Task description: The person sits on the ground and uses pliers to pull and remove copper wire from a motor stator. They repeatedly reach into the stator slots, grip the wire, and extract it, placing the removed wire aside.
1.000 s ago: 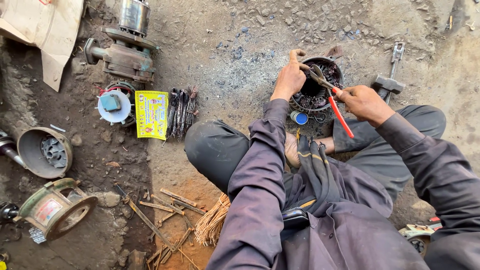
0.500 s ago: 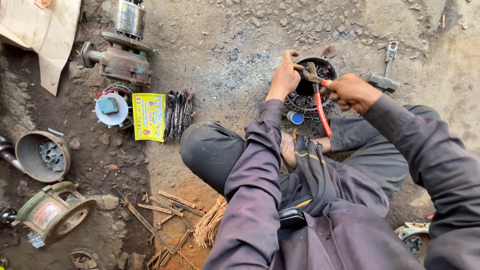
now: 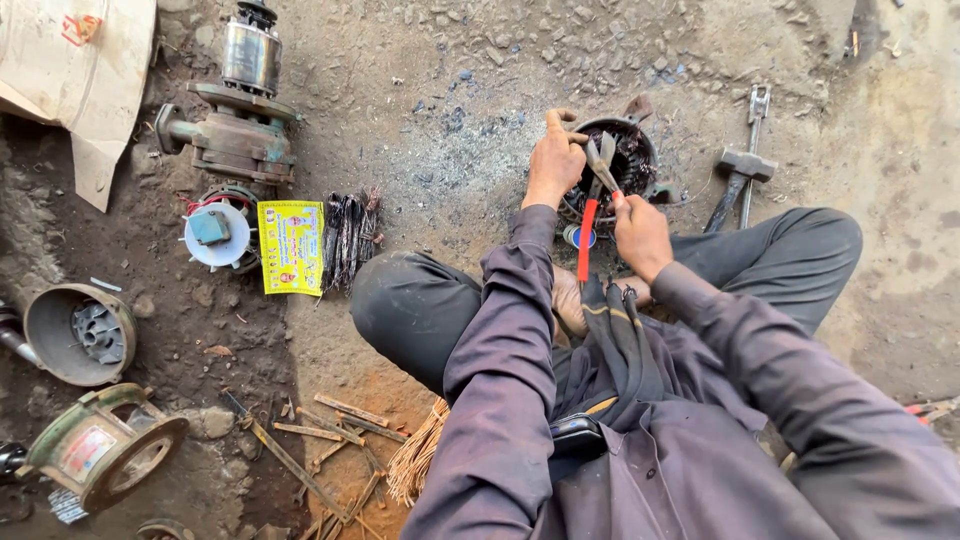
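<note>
Since the earlier frame the red-handled pliers point(image 3: 592, 205) have swung from a slant to nearly upright, and the right hand point(image 3: 640, 232) has drawn nearer the body. That hand is closed around the pliers' handles, their jaws reaching into the round motor stator point(image 3: 628, 160) on the ground just beyond the person's crossed legs. The left hand point(image 3: 553, 160) grips the stator's left rim, fingers curled over the edge. A hammer point(image 3: 735, 175) lies just right of the stator — beside it a wrench point(image 3: 757, 110). Well to the left sit a yellow packet point(image 3: 290, 246), a bundle of dark wire strips point(image 3: 349, 238) and a rotor assembly point(image 3: 238, 110).
</note>
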`<state>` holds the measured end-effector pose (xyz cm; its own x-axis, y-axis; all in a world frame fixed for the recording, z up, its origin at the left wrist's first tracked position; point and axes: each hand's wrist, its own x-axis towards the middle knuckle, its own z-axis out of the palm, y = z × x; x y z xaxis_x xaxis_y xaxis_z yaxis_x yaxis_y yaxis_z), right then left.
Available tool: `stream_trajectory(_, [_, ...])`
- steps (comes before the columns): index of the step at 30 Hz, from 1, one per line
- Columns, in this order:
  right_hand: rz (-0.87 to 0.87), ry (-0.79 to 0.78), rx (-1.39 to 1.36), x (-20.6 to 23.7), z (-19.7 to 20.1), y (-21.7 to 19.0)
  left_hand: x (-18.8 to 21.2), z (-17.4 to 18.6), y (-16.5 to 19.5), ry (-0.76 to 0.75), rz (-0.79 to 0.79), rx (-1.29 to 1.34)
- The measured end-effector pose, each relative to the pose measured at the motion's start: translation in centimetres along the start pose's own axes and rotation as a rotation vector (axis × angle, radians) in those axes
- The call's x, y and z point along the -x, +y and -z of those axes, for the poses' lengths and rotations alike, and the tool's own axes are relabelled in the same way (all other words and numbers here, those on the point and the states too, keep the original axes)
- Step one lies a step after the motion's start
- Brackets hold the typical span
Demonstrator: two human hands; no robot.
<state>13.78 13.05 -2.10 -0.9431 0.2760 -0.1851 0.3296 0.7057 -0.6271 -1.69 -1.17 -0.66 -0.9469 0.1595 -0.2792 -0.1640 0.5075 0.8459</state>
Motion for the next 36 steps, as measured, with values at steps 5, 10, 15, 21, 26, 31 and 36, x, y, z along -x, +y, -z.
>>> stream_trajectory(5, [-0.064,0.072,-0.092,0.8,-0.6,-0.6,-0.1,-0.2,0.2,0.059,-0.108,0.019])
stream_trajectory(10, [0.073,-0.071,0.15,-3.4,3.8,-1.7,-1.6,0.5,0.1,0.029,-0.041,0.042])
stream_trajectory(15, [0.12,-0.327,0.501,-9.6,6.2,-4.9,-2.4,1.3,-0.2,0.017,0.014,0.01])
stream_trajectory(21, [0.243,-0.284,0.714,-8.8,5.1,-6.8,-2.1,0.7,-0.3,-0.018,0.035,0.019])
stream_trajectory(26, [-0.019,-0.313,0.37,-6.4,5.7,-4.9,-1.6,1.2,-1.8,-0.235,-0.094,0.074])
stream_trajectory(31, [-0.554,-0.626,-0.342,-10.5,7.0,-2.2,-0.2,1.0,-2.0,-0.307,-0.339,0.033])
stream_trajectory(36, [-0.082,-0.562,0.115,-12.1,6.9,-2.7,1.2,0.8,0.2,-0.284,-0.197,-0.046])
